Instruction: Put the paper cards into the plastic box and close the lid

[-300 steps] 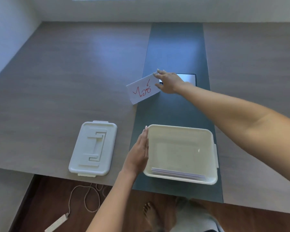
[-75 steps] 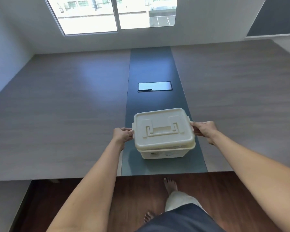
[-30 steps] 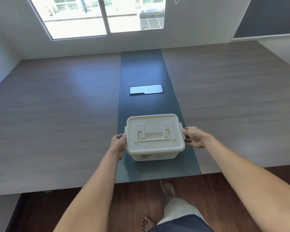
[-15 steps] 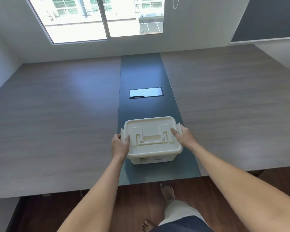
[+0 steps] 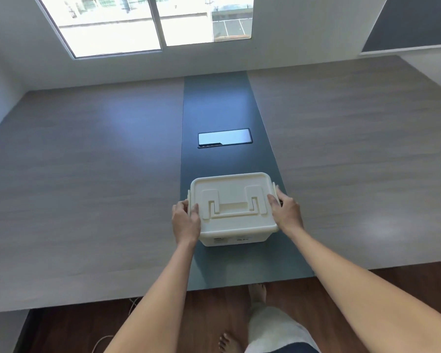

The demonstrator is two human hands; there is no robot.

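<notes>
A wide wood-grain counter (image 5: 87, 174) with a dark centre strip runs to a bright window. On the strip sits the plastic box (image 5: 233, 235), its lid (image 5: 231, 200) on. Half a second ago both hands sat similarly; earlier they gripped lower. Now the left hand (image 5: 186, 220) and right hand (image 5: 285, 212) press the lid ends, each grip clamped there. The cards are hidden inside; closing looks nearly done.

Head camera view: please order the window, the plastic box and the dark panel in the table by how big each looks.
1. window
2. plastic box
3. dark panel
The window is farthest, so truly much bigger.
</notes>
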